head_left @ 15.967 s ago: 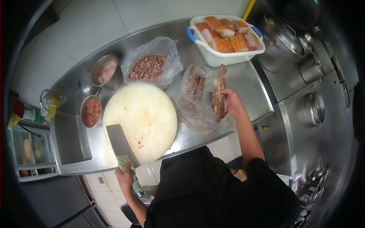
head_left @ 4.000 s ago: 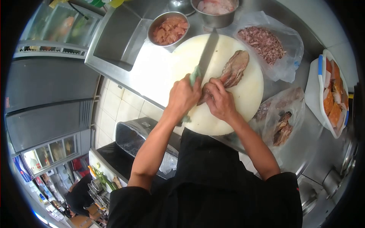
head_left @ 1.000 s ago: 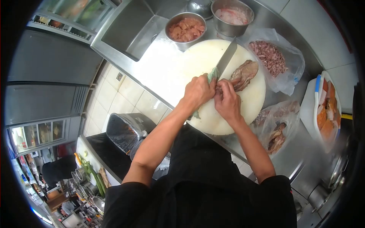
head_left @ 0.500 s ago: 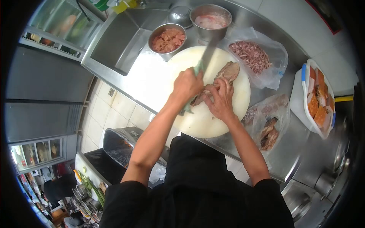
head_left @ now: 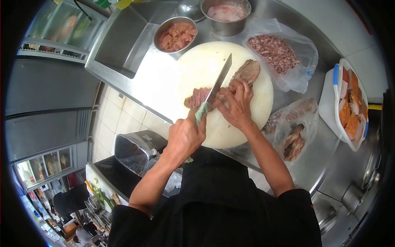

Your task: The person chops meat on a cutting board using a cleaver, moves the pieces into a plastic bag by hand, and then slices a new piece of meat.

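My left hand (head_left: 186,135) is closed around the green-wrapped handle of a long knife (head_left: 220,78). The blade slants up and to the right, over a cooked piece of meat (head_left: 249,70). With curled fingers, my right hand (head_left: 239,106) grips the meat just right of the blade. Left of the knife lies a row of cut meat slices (head_left: 197,97), pinkish brown inside. Meat and slices rest on a round white cutting board (head_left: 205,53). Part of the meat is hidden under my right fingers.
Behind the board stand a metal bowl of meat chunks (head_left: 176,36) and a metal pot (head_left: 226,27). To the right are a bag of chopped meat (head_left: 273,53), a bag of dark meat (head_left: 294,142) and a white tub (head_left: 329,88). A sink (head_left: 119,49) is at upper left.
My left hand has drawn the knife back towards my body, uncovering the slices on the left. My right hand stays on the meat. The view has shifted slightly.
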`<state>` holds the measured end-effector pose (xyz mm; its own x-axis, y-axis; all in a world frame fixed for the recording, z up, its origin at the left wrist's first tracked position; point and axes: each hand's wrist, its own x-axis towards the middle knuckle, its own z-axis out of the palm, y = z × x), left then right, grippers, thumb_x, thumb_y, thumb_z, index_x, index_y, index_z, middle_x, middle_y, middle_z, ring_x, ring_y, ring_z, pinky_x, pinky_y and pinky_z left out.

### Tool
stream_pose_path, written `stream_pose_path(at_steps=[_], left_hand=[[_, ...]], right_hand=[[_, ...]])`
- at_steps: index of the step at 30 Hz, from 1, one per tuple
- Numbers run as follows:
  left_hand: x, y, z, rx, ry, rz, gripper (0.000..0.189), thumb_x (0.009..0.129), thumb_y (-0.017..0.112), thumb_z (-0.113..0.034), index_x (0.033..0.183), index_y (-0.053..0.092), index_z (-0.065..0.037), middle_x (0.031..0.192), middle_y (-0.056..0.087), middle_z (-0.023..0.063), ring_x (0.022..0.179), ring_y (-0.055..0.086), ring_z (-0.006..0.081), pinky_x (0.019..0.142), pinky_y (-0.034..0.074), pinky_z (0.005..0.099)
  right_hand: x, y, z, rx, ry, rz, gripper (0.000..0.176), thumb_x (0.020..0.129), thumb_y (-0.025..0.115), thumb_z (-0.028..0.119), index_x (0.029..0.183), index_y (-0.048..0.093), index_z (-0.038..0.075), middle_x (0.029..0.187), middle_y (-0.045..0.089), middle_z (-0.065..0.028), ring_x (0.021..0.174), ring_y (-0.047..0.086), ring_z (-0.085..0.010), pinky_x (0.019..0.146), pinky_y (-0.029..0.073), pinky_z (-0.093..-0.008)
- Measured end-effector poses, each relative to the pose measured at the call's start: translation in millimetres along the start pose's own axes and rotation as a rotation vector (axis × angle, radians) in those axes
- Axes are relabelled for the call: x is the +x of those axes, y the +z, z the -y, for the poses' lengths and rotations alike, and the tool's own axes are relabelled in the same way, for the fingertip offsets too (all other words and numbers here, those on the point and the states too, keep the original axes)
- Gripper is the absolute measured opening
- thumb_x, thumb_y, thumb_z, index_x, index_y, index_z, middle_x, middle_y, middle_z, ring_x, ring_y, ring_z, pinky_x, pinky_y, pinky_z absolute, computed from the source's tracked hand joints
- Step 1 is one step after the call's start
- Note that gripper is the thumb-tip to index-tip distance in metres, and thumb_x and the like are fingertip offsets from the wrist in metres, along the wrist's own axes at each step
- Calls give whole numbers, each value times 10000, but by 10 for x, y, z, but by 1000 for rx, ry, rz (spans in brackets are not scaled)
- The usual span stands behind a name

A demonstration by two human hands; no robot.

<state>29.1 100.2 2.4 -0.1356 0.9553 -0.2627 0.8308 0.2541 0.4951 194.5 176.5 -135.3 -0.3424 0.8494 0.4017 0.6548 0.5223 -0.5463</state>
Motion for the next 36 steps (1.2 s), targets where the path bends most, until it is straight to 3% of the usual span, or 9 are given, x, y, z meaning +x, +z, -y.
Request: stream_pose_path(at_steps=[8, 15, 18, 21, 24, 26, 28, 31, 36], left_hand=[[-460, -91, 232, 34, -18, 74, 273, 967, 607, -233, 930, 584, 37, 593, 587, 311, 573, 617, 508, 546, 506, 585], [199, 154, 115, 10, 61, 6, 301, 968, 603, -260, 961, 618, 40, 615, 600, 323, 619, 626, 525, 615, 530, 572], [-207, 33, 139, 53, -84, 86, 264, 961, 597, -200, 986, 625, 61, 678, 603, 334, 690, 614, 534, 655, 501, 580], [-354, 82, 281, 16, -97, 101, 278, 951, 609, -205, 1008, 632, 65, 697, 607, 348, 703, 619, 538, 672, 517, 572], [108, 282, 205, -7, -74, 91, 338, 951, 628, -250, 1091, 632, 58, 726, 633, 360, 708, 653, 527, 692, 543, 585], [434, 486, 142, -27, 124, -131, 321, 945, 633, -251, 1047, 651, 53, 804, 656, 355, 797, 669, 508, 761, 545, 569], [728, 518, 22, -51, 104, -152, 323, 947, 620, -263, 996, 667, 52, 866, 670, 343, 901, 668, 490, 821, 535, 544], [1058, 442, -44, -112, 63, -103, 321, 965, 598, -248, 959, 678, 64, 731, 650, 321, 772, 662, 496, 724, 527, 521], [904, 90, -123, -171, 60, -89, 355, 980, 584, -262, 925, 662, 80, 684, 637, 293, 735, 665, 481, 697, 525, 493]], right_hand=[[14, -15, 22, -10, 29, 22, 345, 817, 752, 338, 1110, 669, 175, 1302, 407, -104, 1371, 265, -347, 1042, 222, -681], [23, 27, 40, -39, 24, 25, 324, 808, 747, 313, 1075, 657, 154, 1290, 401, -99, 1366, 275, -352, 1027, 240, -679], [66, -3, 44, -58, 23, 12, 319, 796, 742, 290, 1067, 652, 148, 1281, 404, -97, 1361, 284, -350, 1010, 252, -675], [44, -16, 56, -68, 46, 24, 317, 779, 737, 271, 1055, 645, 146, 1281, 405, -97, 1361, 288, -349, 1000, 263, -675], [35, 5, 49, -50, 19, 15, 321, 756, 734, 258, 1040, 630, 151, 1292, 405, -98, 1372, 287, -350, 1003, 268, -674], [21, 34, 15, -61, 7, -8, 343, 761, 728, 272, 1064, 615, 156, 1296, 408, -97, 1370, 291, -357, 1008, 265, -660], [16, 21, -6, -69, -9, 9, 339, 779, 717, 274, 1079, 609, 158, 1308, 408, -100, 1368, 293, -363, 1011, 264, -653], [5, 10, -23, -50, -21, 23, 317, 812, 694, 266, 1096, 600, 160, 1326, 409, -108, 1367, 296, -377, 1015, 262, -648], [13, -32, -25, -1, -19, -25, 306, 831, 668, 220, 1115, 575, 151, 1318, 428, -110, 1370, 312, -366, 1028, 259, -637]])
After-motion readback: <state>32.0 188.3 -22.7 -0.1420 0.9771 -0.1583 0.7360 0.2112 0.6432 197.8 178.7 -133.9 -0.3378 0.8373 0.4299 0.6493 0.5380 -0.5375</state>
